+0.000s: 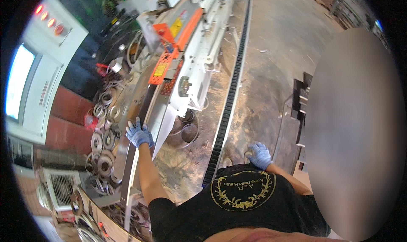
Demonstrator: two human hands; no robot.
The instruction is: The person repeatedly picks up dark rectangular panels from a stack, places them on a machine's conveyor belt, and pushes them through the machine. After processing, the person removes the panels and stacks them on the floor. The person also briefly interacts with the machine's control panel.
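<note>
My left hand (138,134), in a blue glove, lies with its fingers outstretched on a long, narrow dark panel (144,106). The panel has a pale edge and runs along the side of a white and orange machine (185,25), under an orange perforated guard (158,70). Low at my right side, my right hand (260,156), also gloved in blue, hangs above the floor. Its fingers are loosely extended with nothing visible in them.
Several rolls of edge banding (104,165) lie left of the panel. A black roller track (232,93) runs along the floor between machine and right hand. A control cabinet (51,68) stands far left, a dark rack (289,136) at the right. A blurred oval hides the far right.
</note>
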